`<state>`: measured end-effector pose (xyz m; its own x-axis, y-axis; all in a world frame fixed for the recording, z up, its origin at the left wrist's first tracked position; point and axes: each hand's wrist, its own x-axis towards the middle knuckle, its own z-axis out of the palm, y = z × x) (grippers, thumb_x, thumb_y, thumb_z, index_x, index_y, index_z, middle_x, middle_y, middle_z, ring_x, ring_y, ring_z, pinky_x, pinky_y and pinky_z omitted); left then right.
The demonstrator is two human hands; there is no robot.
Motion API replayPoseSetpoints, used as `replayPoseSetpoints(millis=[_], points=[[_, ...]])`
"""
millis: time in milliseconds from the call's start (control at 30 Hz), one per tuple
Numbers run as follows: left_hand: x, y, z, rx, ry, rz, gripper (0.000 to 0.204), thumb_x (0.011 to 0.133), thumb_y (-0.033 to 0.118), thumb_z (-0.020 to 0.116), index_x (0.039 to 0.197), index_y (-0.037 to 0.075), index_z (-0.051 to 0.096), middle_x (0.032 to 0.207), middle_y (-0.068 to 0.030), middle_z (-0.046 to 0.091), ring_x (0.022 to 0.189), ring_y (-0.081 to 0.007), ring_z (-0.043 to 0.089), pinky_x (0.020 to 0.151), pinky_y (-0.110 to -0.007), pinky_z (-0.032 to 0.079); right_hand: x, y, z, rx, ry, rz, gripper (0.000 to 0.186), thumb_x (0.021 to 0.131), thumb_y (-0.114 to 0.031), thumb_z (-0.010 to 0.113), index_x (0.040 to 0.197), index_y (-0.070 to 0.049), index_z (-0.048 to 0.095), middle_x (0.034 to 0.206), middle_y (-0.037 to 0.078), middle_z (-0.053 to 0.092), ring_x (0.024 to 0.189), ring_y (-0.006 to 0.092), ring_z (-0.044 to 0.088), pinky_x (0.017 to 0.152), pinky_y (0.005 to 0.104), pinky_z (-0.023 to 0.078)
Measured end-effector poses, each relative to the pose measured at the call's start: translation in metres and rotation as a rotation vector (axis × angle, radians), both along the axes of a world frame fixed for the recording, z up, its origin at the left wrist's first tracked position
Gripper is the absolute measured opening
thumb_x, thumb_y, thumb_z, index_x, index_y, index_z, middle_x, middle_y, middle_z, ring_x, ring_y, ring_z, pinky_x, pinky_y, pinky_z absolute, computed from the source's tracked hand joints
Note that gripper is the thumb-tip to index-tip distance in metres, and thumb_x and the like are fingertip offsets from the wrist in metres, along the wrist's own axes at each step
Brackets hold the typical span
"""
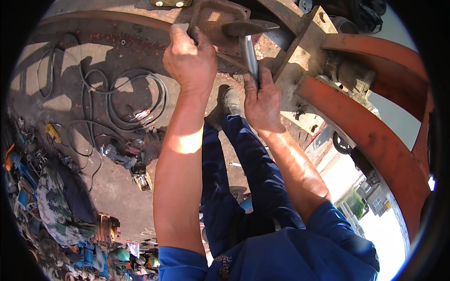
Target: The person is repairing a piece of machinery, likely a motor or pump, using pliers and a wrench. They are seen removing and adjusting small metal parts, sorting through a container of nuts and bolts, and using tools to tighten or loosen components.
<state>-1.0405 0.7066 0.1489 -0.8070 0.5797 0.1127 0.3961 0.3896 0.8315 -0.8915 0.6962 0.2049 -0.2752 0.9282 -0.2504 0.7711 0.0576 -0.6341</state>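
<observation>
My right hand [263, 100] is closed round the grey metal handle of a hammer [250, 54]. Its dark head, tapering to a point on the right, is over a rusty box-shaped metal part [216, 21]. Just left of that part, my left hand [191, 63] is closed, thumb and fingers bent toward the rusty edge. What it pinches, if anything, is hidden by the fingers. Against the box part's lower left side runs a long curved rusty rim [117, 18].
Large curved orange-red beams [370, 126] rise at the right, joined to a rusty bracket [304, 56]. Coiled black cable [136, 100] lies on the floor at left. Rags, tools and a camouflage cloth [58, 206] pile up at lower left. My shoe [230, 99] stands below the metalwork.
</observation>
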Motion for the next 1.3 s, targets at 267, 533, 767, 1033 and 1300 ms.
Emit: replayPoseSetpoints(millis=[267, 533, 767, 1033, 1300], points=[[-0.001, 0.002, -0.001, -0.019, -0.009, 0.011, 0.015, 0.082, 0.012, 0.064, 0.088, 0.003, 0.054, 0.062, -0.0188, 0.064, 0.06, -0.0428, 0.063, 0.056, -0.051, 0.048, -0.001, -0.002, -0.003, 0.05, -0.027, 0.044, 0.031, 0.096, -0.014, 0.058, 0.124, -0.002, 0.054, 0.079, 0.02, 0.064, 0.071, 0.0401, 0.066, 0.063, 0.043, 0.051], [0.0, 0.001, -0.001, 0.056, -0.083, 0.03, 0.013, 0.082, 0.012, 0.064, 0.086, 0.003, 0.055, 0.062, -0.019, 0.063, 0.062, -0.0436, 0.063, 0.057, -0.051, 0.048, 0.006, -0.007, -0.004, 0.085, -0.038, 0.072, 0.04, 0.099, -0.023, 0.057, 0.134, -0.004, 0.051, 0.077, 0.013, 0.062, 0.068, 0.0217, 0.062, 0.064, 0.0355, 0.05], [-0.008, -0.006, 0.01, 0.045, -0.204, -0.023, 0.015, 0.088, 0.015, 0.06, 0.086, 0.0, 0.062, 0.072, -0.0215, 0.065, 0.067, -0.0439, 0.063, 0.064, -0.048, 0.048, -0.006, -0.004, 0.005, 0.085, 0.03, 0.04, 0.037, 0.093, -0.014, 0.062, 0.128, -0.003, 0.054, 0.081, 0.023, 0.063, 0.075, 0.0417, 0.064, 0.066, 0.0451, 0.051], [-0.014, -0.013, 0.022, -0.045, -0.278, -0.118, 0.021, 0.092, 0.013, 0.055, 0.098, -0.003, 0.067, 0.08, -0.0182, 0.067, 0.071, -0.0305, 0.063, 0.067, -0.039, 0.049, -0.007, 0.002, 0.012, 0.075, 0.073, 0.121, 0.029, 0.096, -0.015, 0.06, 0.122, -0.003, 0.056, 0.083, 0.022, 0.064, 0.074, 0.0353, 0.066, 0.065, 0.0403, 0.05], [-0.008, -0.01, 0.013, -0.006, -0.235, -0.101, 0.014, 0.088, 0.007, 0.059, 0.096, -0.001, 0.066, 0.082, -0.0211, 0.069, 0.076, -0.0415, 0.067, 0.067, -0.044, 0.052, -0.013, 0.003, 0.023, -0.049, 0.093, 0.127, 0.037, 0.094, -0.019, 0.061, 0.125, -0.002, 0.05, 0.076, 0.022, 0.063, 0.074, 0.0435, 0.064, 0.065, 0.0482, 0.049]])
